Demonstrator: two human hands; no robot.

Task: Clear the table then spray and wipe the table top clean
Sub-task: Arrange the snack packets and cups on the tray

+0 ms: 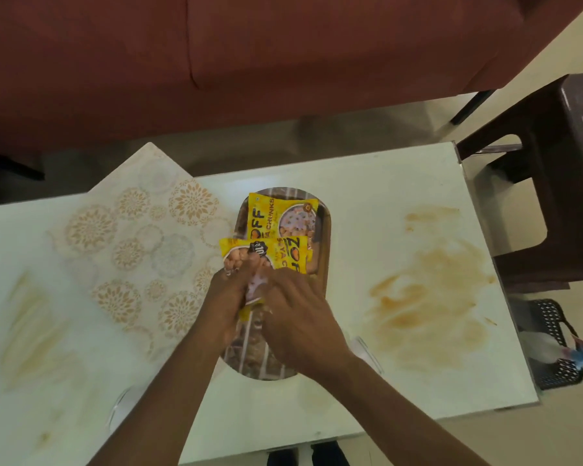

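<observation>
Sofa upholstery (pixel 216 62) in dark red is seen along the far side, with a dark stool (pixel 552 179) at the right. The table top (pixel 401 183), pale and glossy, fills the middle of the view and is not yet cleared. Brown smears (pixel 428 294) are spread over its right portion, and fainter streaks (pixel 31 317) are seen at the left. A patterned mat (pixel 138 243) lies askew across the left-centre, one corner projecting past the far edge. A black perforated basket (pixel 552 351) stands off the right end of the table, holding what appears to be a spray bottle, though blur prevents certainty.

An oval tray (pixel 323 250) rests at the centre of the table. One yellow packet (pixel 280 215) lies flat in it at the far end. A second yellow packet (pixel 270 260) is held over the tray by both hands together: the left hand (pixel 229 297) grips its near left portion with curled fingers, and the right hand (pixel 293 317) is closed over its near end.

Risk assessment: the packet film is judged slippery, so a loose grip could let it drop onto the smears and be soiled. The tray could be dragged through the stains if lifted carelessly. The mat could be knocked off its overhanging corner.
</observation>
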